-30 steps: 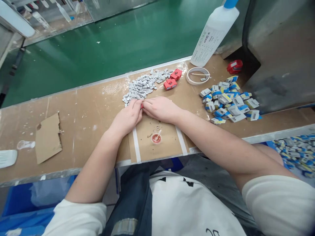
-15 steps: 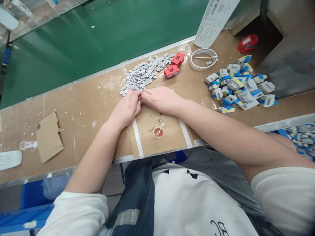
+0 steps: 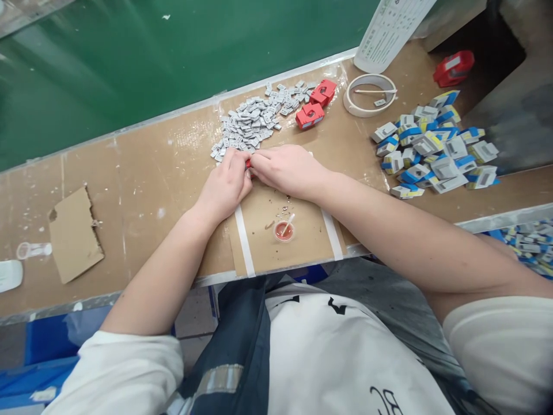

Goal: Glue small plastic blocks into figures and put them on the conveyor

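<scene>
My left hand [image 3: 225, 183] and my right hand [image 3: 290, 170] meet over the workbench, fingers closed around a small red plastic part [image 3: 247, 164]. Only a sliver of this part shows between the fingertips, so its full shape is hidden. Just beyond my fingers spreads a heap of small grey plates [image 3: 246, 124]. Two red plastic blocks with round holes, a nearer one [image 3: 310, 116] and a farther one [image 3: 324, 92], lie to the right of the heap. Below my hands, a small cup of red liquid [image 3: 284, 231] with a thin white stick in it sits on a cardboard sheet [image 3: 259, 253].
On the right are a tape roll [image 3: 349, 105], a pile of grey, blue and yellow pieces [image 3: 444, 159] and another red block [image 3: 453, 68]. A torn cardboard piece [image 3: 75, 236] lies left. Behind the bench runs a green surface [image 3: 173, 63].
The camera view has shifted a little, moving the bench items within the picture. My hands stay together on the red part, and slightly more of it shows between the fingers.
</scene>
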`<state>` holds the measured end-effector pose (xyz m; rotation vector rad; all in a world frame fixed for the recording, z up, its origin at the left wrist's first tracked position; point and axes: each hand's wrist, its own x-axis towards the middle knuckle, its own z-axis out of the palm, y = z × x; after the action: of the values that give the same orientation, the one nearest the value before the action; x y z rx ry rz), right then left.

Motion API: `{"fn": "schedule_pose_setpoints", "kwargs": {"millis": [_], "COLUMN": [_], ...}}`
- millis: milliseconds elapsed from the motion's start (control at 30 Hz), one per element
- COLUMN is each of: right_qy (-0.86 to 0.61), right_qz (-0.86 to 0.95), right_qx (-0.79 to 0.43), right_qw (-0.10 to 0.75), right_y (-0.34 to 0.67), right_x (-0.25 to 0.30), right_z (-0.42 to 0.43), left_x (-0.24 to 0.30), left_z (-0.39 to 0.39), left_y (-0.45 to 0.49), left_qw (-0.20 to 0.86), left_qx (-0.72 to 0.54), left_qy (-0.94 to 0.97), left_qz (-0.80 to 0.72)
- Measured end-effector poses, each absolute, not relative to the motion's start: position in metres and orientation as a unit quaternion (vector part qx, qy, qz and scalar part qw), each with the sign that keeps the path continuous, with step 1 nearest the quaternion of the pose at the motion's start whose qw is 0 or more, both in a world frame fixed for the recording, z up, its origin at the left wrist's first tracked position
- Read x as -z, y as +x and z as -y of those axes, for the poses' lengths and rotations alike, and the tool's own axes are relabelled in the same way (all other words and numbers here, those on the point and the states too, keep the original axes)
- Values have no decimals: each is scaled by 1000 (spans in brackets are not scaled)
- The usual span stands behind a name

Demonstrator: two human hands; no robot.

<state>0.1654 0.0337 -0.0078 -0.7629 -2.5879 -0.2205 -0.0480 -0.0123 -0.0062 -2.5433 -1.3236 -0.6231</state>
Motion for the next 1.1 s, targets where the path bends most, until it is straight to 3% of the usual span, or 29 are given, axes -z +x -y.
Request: {"fn": "schedule_pose_setpoints", "kwargs": {"millis": [300, 567, 1100], "right_qy": [-323, -249, -325], "right_qz": [921, 946, 929], "right_qx": [24, 13, 30], "right_qw": [215, 206, 175], "right_y": [162, 172, 159], "right_x": [2, -4, -6], "right_z": [-25, -32, -20], "left_x": [9, -5, -4], "left_z": [13, 23, 21], "left_y": [-46, -42, -42], "left_qw": [97, 12, 33], "left_qx": [223, 253, 237], "left_qy": [-847, -843, -844], "left_qz": [473, 474, 480]}}
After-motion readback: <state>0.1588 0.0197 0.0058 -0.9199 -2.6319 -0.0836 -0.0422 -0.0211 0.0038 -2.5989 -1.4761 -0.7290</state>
